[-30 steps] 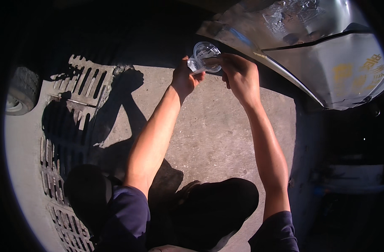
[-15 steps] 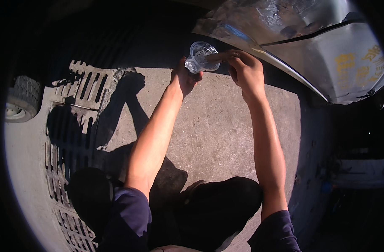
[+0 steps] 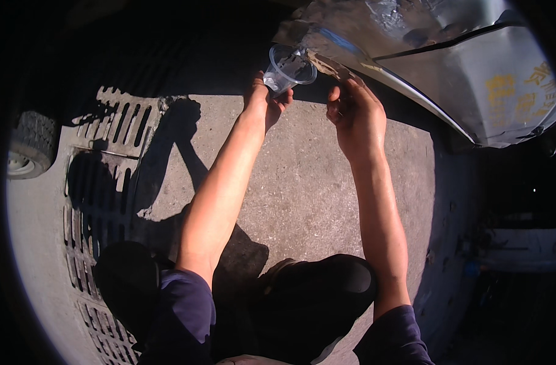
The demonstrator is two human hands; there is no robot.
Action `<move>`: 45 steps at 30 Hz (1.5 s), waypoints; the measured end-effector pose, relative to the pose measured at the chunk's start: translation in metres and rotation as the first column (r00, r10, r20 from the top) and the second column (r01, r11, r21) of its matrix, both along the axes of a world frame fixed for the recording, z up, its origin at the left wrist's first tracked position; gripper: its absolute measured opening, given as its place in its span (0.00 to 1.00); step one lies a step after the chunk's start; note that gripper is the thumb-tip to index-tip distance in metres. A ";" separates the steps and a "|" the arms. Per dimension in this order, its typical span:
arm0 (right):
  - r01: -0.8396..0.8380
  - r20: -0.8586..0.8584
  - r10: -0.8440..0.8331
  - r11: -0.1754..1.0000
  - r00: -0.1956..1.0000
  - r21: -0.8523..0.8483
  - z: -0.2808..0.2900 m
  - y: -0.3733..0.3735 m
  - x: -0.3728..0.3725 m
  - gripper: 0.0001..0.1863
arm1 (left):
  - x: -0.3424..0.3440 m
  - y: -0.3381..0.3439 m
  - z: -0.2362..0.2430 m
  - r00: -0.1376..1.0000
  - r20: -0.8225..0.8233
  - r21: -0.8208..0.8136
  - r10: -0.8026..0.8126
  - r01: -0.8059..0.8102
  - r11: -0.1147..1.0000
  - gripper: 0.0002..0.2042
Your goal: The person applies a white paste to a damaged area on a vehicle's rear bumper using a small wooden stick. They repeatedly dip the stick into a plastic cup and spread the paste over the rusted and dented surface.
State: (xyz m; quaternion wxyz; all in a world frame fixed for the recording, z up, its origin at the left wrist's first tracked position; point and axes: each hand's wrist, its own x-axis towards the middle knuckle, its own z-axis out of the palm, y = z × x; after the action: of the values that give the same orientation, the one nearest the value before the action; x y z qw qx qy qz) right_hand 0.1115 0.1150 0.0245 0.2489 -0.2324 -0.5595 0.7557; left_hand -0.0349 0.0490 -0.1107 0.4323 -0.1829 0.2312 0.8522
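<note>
A clear plastic cup (image 3: 280,78), tilted with its mouth toward the right, is held at its lower part by my left hand (image 3: 264,102). Some silvery, dark-flecked stuff shows inside the cup, too unclear to name. My right hand (image 3: 359,115) is raised to the right of the cup, its fingers closed on one end of a thin brown flat strip (image 3: 328,64). The strip's far end reaches up beside the cup's rim, close to a silvery vehicle panel (image 3: 439,82). Whether the strip touches the panel I cannot tell.
The silvery panel, with yellow markings, overhangs at the upper right. Slotted drain grates (image 3: 127,125) run along the left, with a vehicle wheel (image 3: 31,146) beyond them. Sunlit concrete (image 3: 296,182) lies beneath my arms. Deep shadow covers the far side and right edge.
My right hand has drawn the brown strip out of the cup's mouth and turned it up toward the panel. My left hand and the cup have risen slightly.
</note>
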 end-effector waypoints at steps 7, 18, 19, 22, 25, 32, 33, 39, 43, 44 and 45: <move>-0.020 0.030 -0.004 0.670 1.000 0.742 -0.009 -0.009 0.003 0.19 | 0.003 -0.004 0.007 0.997 -0.074 0.020 -0.006 0.007 1.000 0.17; -0.012 -0.024 -0.121 -0.294 0.992 0.956 -0.003 0.002 0.009 0.34 | 0.002 0.001 0.001 0.991 -0.133 0.055 -0.024 0.031 0.998 0.16; -0.047 0.004 -0.132 -0.324 0.991 0.945 -0.002 0.000 0.008 0.35 | 0.002 0.001 0.001 0.992 -0.122 0.067 -0.022 0.030 0.997 0.16; -0.085 0.022 -0.146 -0.444 0.989 0.892 -0.002 -0.003 0.001 0.35 | 0.002 0.001 0.003 0.995 -0.099 0.095 -0.022 0.032 0.995 0.16; -0.020 -0.033 -0.108 -0.455 0.994 0.890 -0.004 0.001 0.001 0.34 | 0.002 0.001 0.006 0.997 -0.071 0.087 -0.018 0.024 0.996 0.17; -0.054 -0.019 -0.122 -0.568 0.992 0.821 -0.001 0.019 0.024 0.36 | 0.005 0.002 0.007 1.000 0.006 0.082 0.006 -0.007 0.997 0.16; -0.031 -0.038 -0.109 -0.568 0.993 0.823 -0.003 0.019 0.023 0.36 | 0.004 0.001 0.008 1.000 -0.010 0.091 0.010 -0.009 0.996 0.16; -0.052 0.020 -0.060 -0.597 0.998 0.801 -0.009 0.024 0.016 0.40 | 0.002 -0.002 0.009 0.999 -0.014 0.054 -0.032 0.033 0.998 0.18; -0.026 -0.003 -0.050 -0.575 0.999 0.817 -0.010 0.039 0.022 0.41 | 0.003 0.003 0.004 0.998 -0.024 0.024 -0.060 0.060 0.998 0.23; -0.019 -0.009 -0.045 -0.578 0.999 0.816 -0.011 0.044 0.025 0.41 | 0.002 0.008 0.003 0.998 0.026 -0.001 -0.064 0.064 0.998 0.25; -0.007 -0.016 -0.036 -0.578 0.999 0.816 -0.011 0.048 0.027 0.41 | 0.001 0.011 0.002 0.998 0.022 0.004 -0.067 0.067 0.998 0.26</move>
State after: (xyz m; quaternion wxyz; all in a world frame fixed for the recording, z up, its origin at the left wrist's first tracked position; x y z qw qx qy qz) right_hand 0.1388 0.1633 0.0133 0.3256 0.0963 -0.9275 -0.1566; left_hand -0.0337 0.0600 -0.1084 0.4634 -0.1836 0.2312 0.8355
